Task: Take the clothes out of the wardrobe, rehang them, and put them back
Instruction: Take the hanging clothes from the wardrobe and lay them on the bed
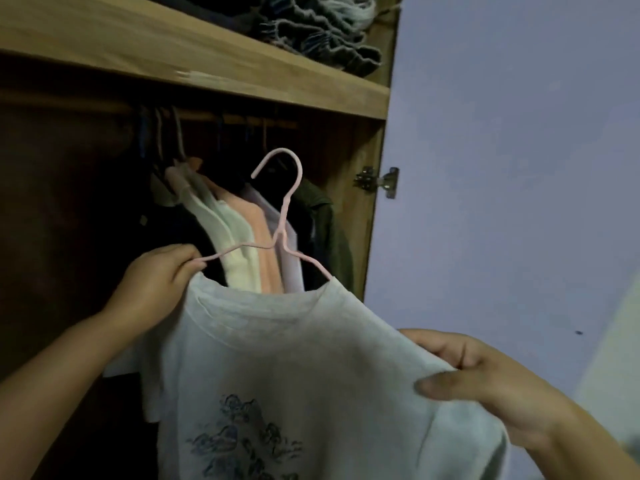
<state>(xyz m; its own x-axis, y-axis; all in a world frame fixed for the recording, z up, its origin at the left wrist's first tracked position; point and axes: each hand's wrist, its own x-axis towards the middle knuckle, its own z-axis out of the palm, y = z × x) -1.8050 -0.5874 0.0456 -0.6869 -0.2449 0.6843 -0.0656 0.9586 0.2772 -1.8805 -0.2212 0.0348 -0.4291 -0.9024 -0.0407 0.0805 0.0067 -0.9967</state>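
A pale grey T-shirt (298,368) with a dark printed design hangs in front of the open wardrobe (207,74). A pink wire hanger (282,216) sticks up through its neck opening, its right arm inside the shirt and its left arm outside the collar. My left hand (156,285) pinches the end of the hanger's left arm at the collar. My right hand (474,379) grips the shirt's right shoulder, thumb on the front of the fabric. The hook is free, below the rail (214,116).
Several garments (242,237) in cream, peach, lilac and dark colours hang on the rail inside. Folded dark clothes (318,32) lie on the wooden shelf above. The wardrobe's right side panel carries a metal hinge (377,181); a pale wall (519,168) is to the right.
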